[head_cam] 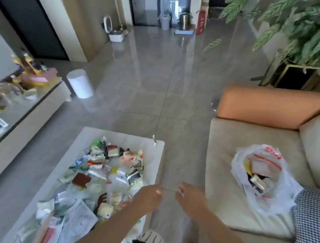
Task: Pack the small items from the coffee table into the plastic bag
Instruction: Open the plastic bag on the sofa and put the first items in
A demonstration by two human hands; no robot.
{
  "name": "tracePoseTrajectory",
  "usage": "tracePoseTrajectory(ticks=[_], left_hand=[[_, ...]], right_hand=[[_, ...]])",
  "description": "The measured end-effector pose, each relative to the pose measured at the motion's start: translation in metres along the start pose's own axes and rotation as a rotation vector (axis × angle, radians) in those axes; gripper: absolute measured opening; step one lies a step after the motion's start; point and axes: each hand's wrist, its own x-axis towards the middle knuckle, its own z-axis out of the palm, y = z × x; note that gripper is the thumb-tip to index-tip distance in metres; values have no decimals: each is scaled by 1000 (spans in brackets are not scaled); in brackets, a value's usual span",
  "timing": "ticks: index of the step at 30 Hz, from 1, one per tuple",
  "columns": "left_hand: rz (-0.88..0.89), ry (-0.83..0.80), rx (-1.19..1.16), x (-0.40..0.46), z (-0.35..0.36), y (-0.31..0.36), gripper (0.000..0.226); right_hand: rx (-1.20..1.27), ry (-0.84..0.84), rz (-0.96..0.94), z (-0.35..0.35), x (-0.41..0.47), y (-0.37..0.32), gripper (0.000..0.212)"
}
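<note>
Between the coffee table [58,172] and the sofa [228,146] my two hands hang close together over the floor. My left hand [147,195] has its fingers curled with the tips pinched, my right hand [189,196] likewise, and something thin and clear seems stretched between them; I cannot tell for certain what it is, perhaps a fresh film bag.

Just to the left, the pile of small items [102,174] covers most of the tabletop: sachets, little boxes, paper leaflets, wrapped bits, all jumbled and overlapping. I judge them light and mostly soft or crinkly, the foil ones probably slippery, so a loose scoop would shed pieces. Pinching a few at a time by their edges, or cupping them from below, looks safer.

Further right, the plastic bag [262,180] sits on the sofa cushion with its mouth open and several boxes already inside. Being thin and limp, it will likely slump, so I would steady its rim while dropping things in.

Beyond, a white bin [80,83] stands on the shiny floor, well apart.
</note>
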Motion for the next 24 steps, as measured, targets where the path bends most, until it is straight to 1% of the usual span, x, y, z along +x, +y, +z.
tracePoseTrajectory(ticks=[3, 5, 7, 10, 13, 15, 17, 21, 23, 24], left_hand=[[-70, 54, -68, -39, -4, -41, 32], [-117, 95, -124, -65, -1, -69, 32], [-218, 167, -235, -89, 5, -89, 30], [-368, 266, -351, -125, 21, -116, 27], [-485, 299, -412, -160, 46, -134, 28], [-583, 353, -455, -182, 67, -144, 28], [-685, 411, -485, -205, 89, -151, 28], [-819, 450, -603, -252, 127, -162, 28], [-882, 490, -634, -276, 143, -171, 28], [-918, 508, -653, -288, 150, -176, 28]], right_hand=[[-66, -59, -112, 17, -20, -37, 29], [-145, -96, -222, 30, -30, -61, 30], [-226, -129, -344, 42, -41, -79, 29], [-281, -192, -482, 59, -58, -94, 23], [-339, -295, -608, 81, -74, -102, 27], [-373, -367, -682, 98, -83, -106, 21], [-400, -427, -763, 114, -93, -112, 21], [-459, -519, -866, 141, -123, -132, 21], [-486, -559, -942, 156, -141, -143, 24], [-494, -565, -968, 164, -150, -149, 21]])
